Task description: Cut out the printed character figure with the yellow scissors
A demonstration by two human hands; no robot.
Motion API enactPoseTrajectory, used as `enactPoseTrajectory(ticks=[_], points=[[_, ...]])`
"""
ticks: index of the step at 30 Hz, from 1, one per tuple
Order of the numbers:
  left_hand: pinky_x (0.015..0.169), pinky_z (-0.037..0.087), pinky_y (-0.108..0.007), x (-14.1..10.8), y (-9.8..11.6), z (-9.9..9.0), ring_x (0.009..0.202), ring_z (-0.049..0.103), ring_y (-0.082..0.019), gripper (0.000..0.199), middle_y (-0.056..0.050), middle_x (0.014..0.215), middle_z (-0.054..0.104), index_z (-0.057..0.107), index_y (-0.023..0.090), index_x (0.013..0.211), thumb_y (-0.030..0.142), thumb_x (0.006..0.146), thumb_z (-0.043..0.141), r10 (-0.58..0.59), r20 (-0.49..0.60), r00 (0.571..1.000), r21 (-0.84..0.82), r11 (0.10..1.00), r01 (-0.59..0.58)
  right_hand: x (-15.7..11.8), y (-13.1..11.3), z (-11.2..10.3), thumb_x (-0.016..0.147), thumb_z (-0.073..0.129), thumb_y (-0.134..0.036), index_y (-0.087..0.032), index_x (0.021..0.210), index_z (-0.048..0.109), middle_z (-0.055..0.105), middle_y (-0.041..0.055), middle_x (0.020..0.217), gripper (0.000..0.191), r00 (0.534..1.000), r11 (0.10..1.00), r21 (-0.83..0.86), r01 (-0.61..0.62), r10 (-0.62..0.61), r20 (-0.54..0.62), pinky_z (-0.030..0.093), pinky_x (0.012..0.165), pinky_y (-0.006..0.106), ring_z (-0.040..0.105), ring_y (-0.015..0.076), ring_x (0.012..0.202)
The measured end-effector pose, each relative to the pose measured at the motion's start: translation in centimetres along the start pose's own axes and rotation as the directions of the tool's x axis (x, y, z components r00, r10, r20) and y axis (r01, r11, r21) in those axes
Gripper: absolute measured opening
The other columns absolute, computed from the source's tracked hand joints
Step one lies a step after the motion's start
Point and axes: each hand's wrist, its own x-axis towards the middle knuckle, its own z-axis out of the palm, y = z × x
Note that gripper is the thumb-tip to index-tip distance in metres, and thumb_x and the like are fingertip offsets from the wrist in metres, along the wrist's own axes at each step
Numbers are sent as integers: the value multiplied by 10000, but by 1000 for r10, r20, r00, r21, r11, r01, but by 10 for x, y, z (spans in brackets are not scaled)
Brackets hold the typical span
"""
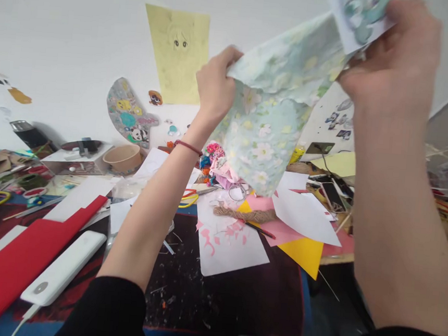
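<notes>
A pale green cloth with white and yellow flowers (265, 122) hangs stretched between my two hands above the table. My left hand (218, 84) is closed round its left upper corner. Higher up on the right, my right hand (400, 55) is closed, with the thumb on a white card bearing a teal printed picture (360, 23). The cloth's right end runs behind this card to the fingers of the same hand; exactly how they grip it is hidden. Slight blur covers the card and right hand.
Paper sheets (219, 259), a twine bundle (245, 213) and a yellow sheet (305, 253) lie below the cloth. A white power bank (64, 266) and a red folder (31, 256) are at left. Yellow-handled scissors (189, 199) lie mid-table. The wall stands close behind.
</notes>
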Motion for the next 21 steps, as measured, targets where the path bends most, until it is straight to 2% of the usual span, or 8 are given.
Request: enactPoseTrajectory(ticks=[1, 4, 7, 9, 12, 15, 18, 21], points=[[919, 478, -322, 12, 4, -3, 1067, 687, -158, 470, 8, 1025, 736, 676, 159, 1049, 39, 848, 268, 73, -24, 997, -29, 997, -74, -4, -13, 0, 843, 299, -130, -95, 646, 681, 719, -55, 665, 431, 998, 989, 137, -62, 62, -1, 451, 855, 381, 659, 195, 1171], [935, 476, -270, 22, 4, -16, 1075, 666, -108, 422, 43, 1049, 730, 675, 171, 1046, 55, 898, 297, 150, -79, 985, -89, 983, -157, -53, -32, -1, 896, 225, -159, -103, 729, 756, 777, 7, 801, 560, 996, 955, 283, 87, -89, -8, 444, 941, 341, 508, 224, 1385], [1006, 451, -293, -13, -13, -30, 1060, 622, -92, 328, 44, 1088, 743, 683, 176, 1029, 32, 908, 414, 81, -55, 995, -72, 994, -85, -149, -7, -1, 900, 530, -154, -153, 920, 797, 797, 9, 1094, 268, 963, 965, 263, -6, 76, -258, 454, 1059, 295, 525, 200, 1406], [1068, 422, -348, -57, -29, -39, 1132, 610, -134, 365, 11, 1143, 740, 709, 203, 1044, 41, 925, 404, 74, 17, 997, -57, 996, -73, -226, 29, 1, 848, 687, -191, -164, 1064, 775, 762, 50, 1230, 234, 925, 958, 255, -129, 209, -318, 470, 1115, 360, 592, 221, 1348], [1119, 380, -421, -131, -54, -53, 1204, 595, -186, 442, 21, 1230, 725, 732, 260, 1059, 25, 898, 394, -146, 206, 968, 120, 985, 123, -332, 84, 12, 817, 770, -317, -219, 1246, 698, 724, 70, 1304, 446, 791, 869, 304, -391, 486, -372, 520, 1079, 492, 659, 280, 1255], [1043, 440, -470, -195, -72, -68, 1141, 635, -249, 382, -32, 1173, 752, 729, 241, 1088, 54, 882, 468, -299, 317, 900, 243, 943, 227, -409, 118, 27, 784, 803, -418, -230, 1265, 684, 739, 80, 1266, 530, 551, 661, 424, -619, 750, -366, 569, 1001, 472, 680, 307, 1208], [917, 511, -432, -252, -71, -90, 1029, 690, -267, 380, -139, 1233, 721, 598, 165, 1297, 162, 921, 544, -469, 293, 833, 394, 853, 342, -456, 131, 39, 753, 834, -411, -193, 1238, 695, 746, 103, 1241, 550, 427, 562, 456, -690, 825, -369, 585, 964, 440, 672, 317, 1215], [687, 520, -344, -311, -44, -118, 724, 712, -211, 366, -136, 1102, 753, 510, 125, 1330, 259, 989, 505, -588, 257, 767, 516, 754, 406, -482, 132, 42, 736, 846, -426, -177, 1197, 715, 764, 112, 1194, 540, 334, 484, 470, -738, 867, -370, 590, 938, 419, 691, 308, 1171]])
